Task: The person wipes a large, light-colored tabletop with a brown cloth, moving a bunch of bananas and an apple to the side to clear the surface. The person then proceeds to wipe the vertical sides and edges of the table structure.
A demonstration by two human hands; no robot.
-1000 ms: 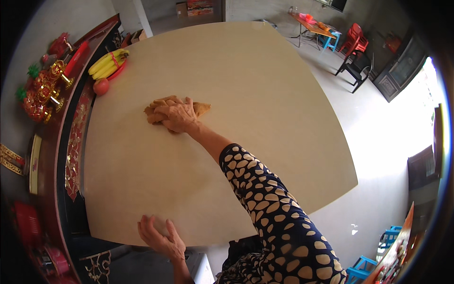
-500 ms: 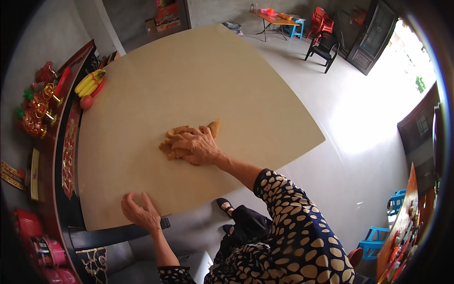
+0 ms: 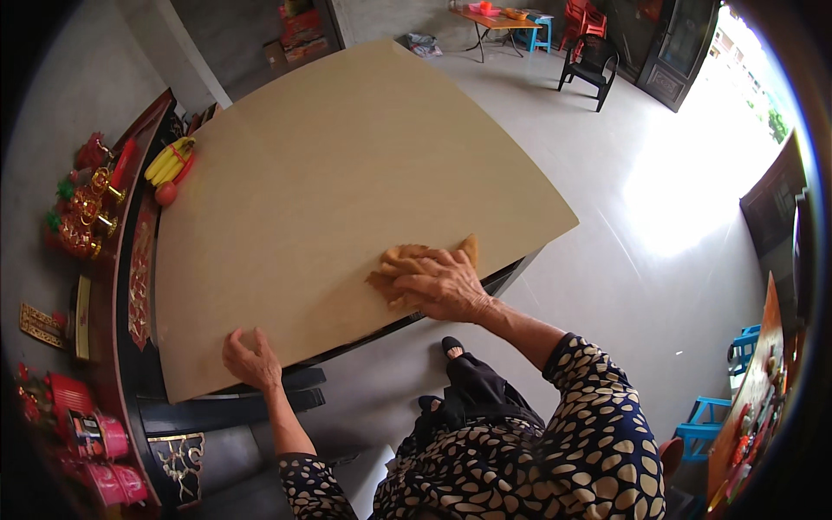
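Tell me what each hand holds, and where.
The right hand presses flat on the crumpled tan cloth, covering its right part, no closed grip. The left hand rests on the beige tabletop near its edge, holding nothing.

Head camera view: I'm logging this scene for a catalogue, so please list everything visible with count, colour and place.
Table: one, beige top, centre.
Cloth: one, tan, near edge of the table, under the right hand.
Bananas: one bunch, yellow, left of the table.
Ornaments: several, red and gold, on the dark side shelf at left.
Chair: one, black, far floor.
Far table: one, orange-brown, top of view.
Stools: blue, count unclear, lower right.
Shoe: one seen, black, on the floor below the table edge.
Left hand: flat on the near table edge.
Right hand: pressing on the cloth.
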